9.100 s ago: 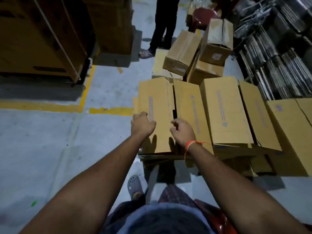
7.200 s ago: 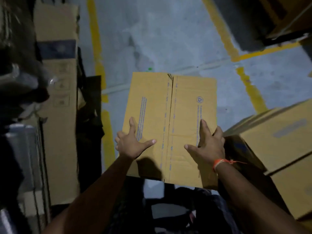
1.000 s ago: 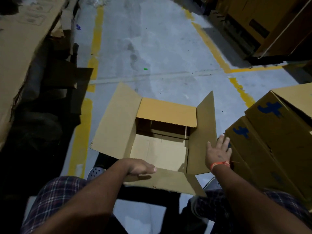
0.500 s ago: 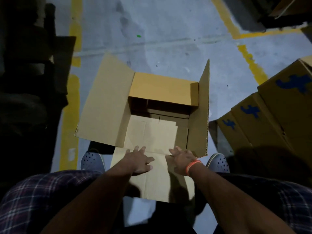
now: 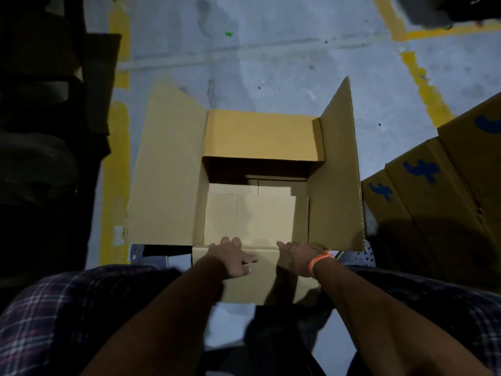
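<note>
Grey concrete floor (image 5: 271, 63) with worn yellow lines (image 5: 116, 172) carries the cardboard box (image 5: 249, 213), which stands upright between the person's feet, mouth up, bottom panels folded across inside. A second ago the right hand was out on the right flap (image 5: 339, 172) while the left hovered over the near one. Both have since come together on the near flap (image 5: 260, 286), and they sit slightly further along its crease than half a second back.

The left hand (image 5: 233, 257) lies palm down, fingers (image 5: 230, 242) nearly straight and reaching the rim. The right hand (image 5: 299, 256) (the one with the orange wristband (image 5: 321, 259)) also looks flat on the card, gripping nothing.

Left flap (image 5: 165, 172) is splayed wide, the far flap (image 5: 260, 134) leans back, and the right one stands almost upright. My reading: the carton, flat some seconds ago, is now set up, and pressing this last flap outward leaves it open for filling. Stacked cartons (image 5: 433, 202) wait just beside it on the right.
</note>
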`<state>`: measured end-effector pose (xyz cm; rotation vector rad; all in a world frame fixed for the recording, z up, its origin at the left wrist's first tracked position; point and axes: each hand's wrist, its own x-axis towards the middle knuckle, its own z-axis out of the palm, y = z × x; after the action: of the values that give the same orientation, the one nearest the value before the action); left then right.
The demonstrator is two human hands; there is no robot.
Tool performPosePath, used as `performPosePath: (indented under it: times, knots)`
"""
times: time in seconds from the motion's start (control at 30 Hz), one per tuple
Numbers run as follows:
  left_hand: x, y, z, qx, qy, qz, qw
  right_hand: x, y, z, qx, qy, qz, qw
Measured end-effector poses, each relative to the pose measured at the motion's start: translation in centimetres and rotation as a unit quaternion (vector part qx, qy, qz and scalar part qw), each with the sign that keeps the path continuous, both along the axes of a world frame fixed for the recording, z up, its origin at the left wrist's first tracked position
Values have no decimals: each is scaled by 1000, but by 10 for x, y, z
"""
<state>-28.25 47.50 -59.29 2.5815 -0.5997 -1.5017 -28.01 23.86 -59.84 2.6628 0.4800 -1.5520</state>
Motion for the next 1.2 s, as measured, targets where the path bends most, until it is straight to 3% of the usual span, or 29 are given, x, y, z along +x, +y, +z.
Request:
performPosePath:
  times: [0.1,0.17,0.2,0.23,0.3,0.37,0.43,0.47,0.57,0.63,0.7,0.77,0.83,0.87,0.9,0.93,1.0,1.07,1.1,1.13,1.2]
  knots:
    - [-5,1,-4,-65,18,78,995,-2,0,6,50,-31,-91,994]
    - [-1,-2,-7,-155,24,221,963,0,3,7,118,-49,-242,962]
    - [4,-3,-6,-200,30,317,927,2,5,7,158,-44,-356,920]
    - [10,-5,-3,-238,39,420,875,6,6,8,206,-25,-479,853]
    - [24,-5,4,-284,82,602,741,20,7,10,307,39,-669,676]
    - [38,-3,9,-327,140,712,606,37,10,15,382,73,-771,504]
    - [50,0,4,-356,171,771,499,55,14,17,427,84,-826,359]
    - [56,1,0,-362,180,791,459,63,17,17,441,87,-838,310]
    - [76,-7,-14,-374,198,822,381,90,28,12,452,101,-856,228]
    - [94,-14,-21,-381,203,827,361,111,32,6,456,102,-863,192]
    - [117,-20,-24,-393,190,823,364,134,33,1,461,87,-866,176]
    - [147,-23,-19,-441,139,812,357,160,32,2,493,42,-848,190]
    - [185,-25,-3,-507,53,789,343,190,29,15,559,-20,-796,231]
    - [207,-25,5,-530,12,769,359,207,29,23,583,-55,-765,267]
    - [229,-22,12,-545,-28,738,397,226,26,28,584,-100,-737,324]
    - [251,-17,17,-550,-69,695,458,244,23,33,571,-150,-703,397]
    - [292,0,20,-493,-170,562,642,282,12,37,489,-276,-576,595]
    - [327,19,12,-311,-290,399,812,316,-4,32,304,-361,-395,788]
    - [342,26,6,-217,-331,313,863,330,-12,27,206,-363,-318,851]
    - [355,31,-1,-143,-340,244,897,341,-19,22,139,-345,-260,891]
    - [371,39,-16,-31,-310,174,934,354,-26,8,75,-296,-193,933]
